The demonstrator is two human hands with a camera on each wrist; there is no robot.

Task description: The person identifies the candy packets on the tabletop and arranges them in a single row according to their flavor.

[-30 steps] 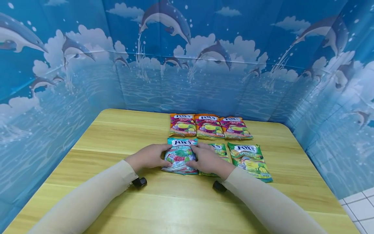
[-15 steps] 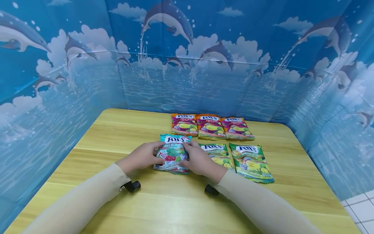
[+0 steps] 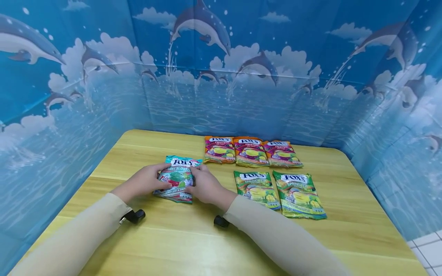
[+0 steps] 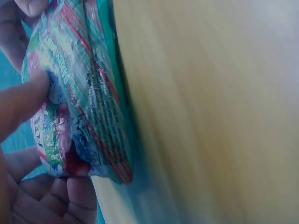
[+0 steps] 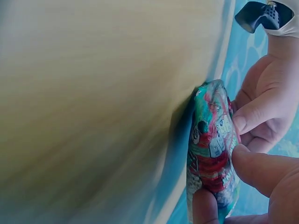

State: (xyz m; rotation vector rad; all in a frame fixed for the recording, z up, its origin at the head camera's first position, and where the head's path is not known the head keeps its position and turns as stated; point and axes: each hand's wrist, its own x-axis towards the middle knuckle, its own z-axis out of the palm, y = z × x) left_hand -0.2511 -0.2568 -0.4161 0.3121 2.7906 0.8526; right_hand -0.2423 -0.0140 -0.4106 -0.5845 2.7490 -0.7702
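A teal Fox's mint candy bag is held between both hands on the left-centre of the table in the head view. My left hand grips its left side, thumb pressed on the front. On the opposite side my right hand holds the edge with thumb and fingers. The left wrist view shows the bag's lower end close to the tabletop. From the right wrist, the bag is seen edge-on with a shadow beside it; whether it touches the table I cannot tell.
Two green Fox's bags lie right of the hands. Behind them, three orange-purple Fox's bags form a row near the back edge of the wooden table. A blue dolphin curtain encloses the back and sides.
Both hands have moved left together, carrying the mint candy bag away from the green bags. The left green bag, partly covered before, now shows more fully. The other bags stay put.
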